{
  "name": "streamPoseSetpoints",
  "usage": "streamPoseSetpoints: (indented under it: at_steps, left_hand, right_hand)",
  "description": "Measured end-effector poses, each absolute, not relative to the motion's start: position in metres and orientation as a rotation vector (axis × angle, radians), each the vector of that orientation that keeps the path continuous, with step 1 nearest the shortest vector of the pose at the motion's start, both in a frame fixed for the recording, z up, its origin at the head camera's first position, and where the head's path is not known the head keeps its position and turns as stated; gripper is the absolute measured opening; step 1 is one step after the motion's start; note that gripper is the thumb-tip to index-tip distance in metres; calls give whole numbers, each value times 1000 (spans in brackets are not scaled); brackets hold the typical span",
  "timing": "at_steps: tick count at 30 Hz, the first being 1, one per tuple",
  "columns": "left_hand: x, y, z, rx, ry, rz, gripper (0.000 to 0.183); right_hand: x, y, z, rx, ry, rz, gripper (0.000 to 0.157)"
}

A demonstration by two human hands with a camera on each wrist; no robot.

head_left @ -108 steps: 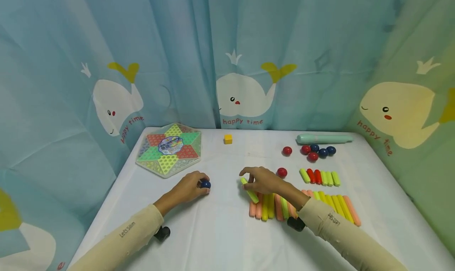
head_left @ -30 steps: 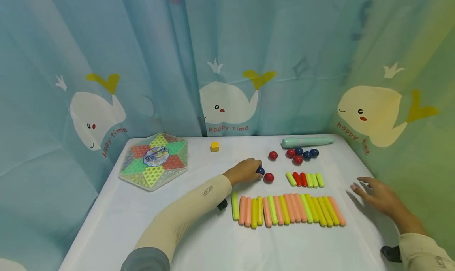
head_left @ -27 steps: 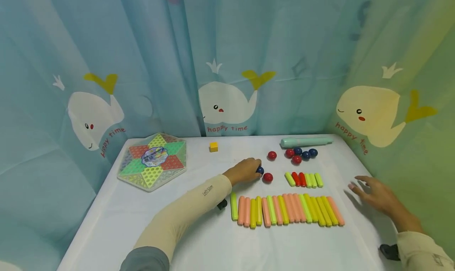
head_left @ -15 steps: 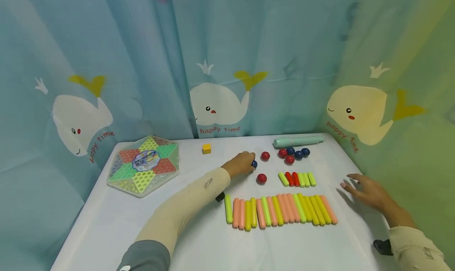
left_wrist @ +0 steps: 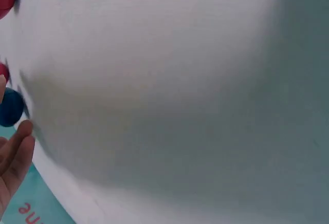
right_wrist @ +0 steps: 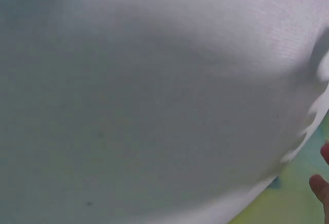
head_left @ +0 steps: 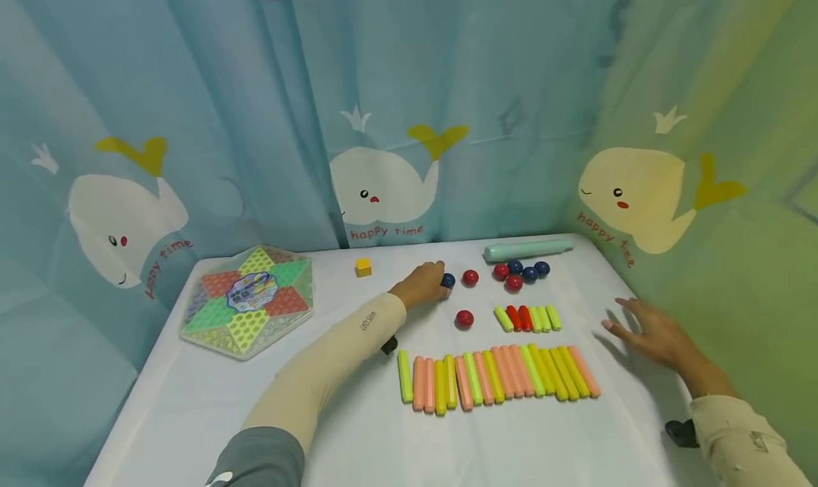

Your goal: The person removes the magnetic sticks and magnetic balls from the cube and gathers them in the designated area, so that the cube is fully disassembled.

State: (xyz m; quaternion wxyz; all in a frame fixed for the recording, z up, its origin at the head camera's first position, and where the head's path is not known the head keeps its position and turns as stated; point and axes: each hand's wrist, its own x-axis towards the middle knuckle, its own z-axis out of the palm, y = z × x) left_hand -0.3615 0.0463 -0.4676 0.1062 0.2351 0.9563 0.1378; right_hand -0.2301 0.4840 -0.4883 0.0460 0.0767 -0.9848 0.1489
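Note:
In the head view, my left hand (head_left: 422, 283) is at the back middle of the table, holding a dark blue ball (head_left: 448, 280) between thumb and fingertips. The left wrist view shows the blue ball (left_wrist: 10, 107) low on the cloth, the thumb tip overlapping it and a finger (left_wrist: 18, 144) at its lower side. A red ball (head_left: 470, 277) lies just right of it, and another red ball (head_left: 464, 319) lies nearer. My right hand (head_left: 652, 336) holds nothing at the right edge, its fingers loosely spread over the cloth; its fingertips (right_wrist: 318, 185) show at the right wrist view's edge.
A long row of pink, yellow and lime sticks (head_left: 498, 377) lies in front. Behind it are several shorter red and lime sticks (head_left: 527, 319), a cluster of balls (head_left: 530, 274) and a mint-green tube (head_left: 527, 250). Left are a Chinese checkers board (head_left: 246, 301) and yellow cube (head_left: 363, 267).
My left hand has carried the blue ball rightward, then away toward the back, beside the far red ball. My right hand has put its lime stick down at the row's left end and moved right.

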Motion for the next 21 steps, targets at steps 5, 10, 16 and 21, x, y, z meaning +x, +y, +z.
streamPoseSetpoints:
  at_steps: [5,10,16,21]
  left_hand:
    - [-359,34,-457,596,2789,428,77]
    - [-349,7,-447,638,2808,459,83]
    - [-321,-35,-433,780,2876,444,85]
    - [-286,-84,-433,795,2950,404,90]
  right_hand:
    - [-236,483,-487,250,-2999,394,73]
    - [-240,482,-487,239,-3005,365,76]
    - [-241,487,-492,234,-2961,319,78]
    - [-245,479,-489,272,-2957,396,81]
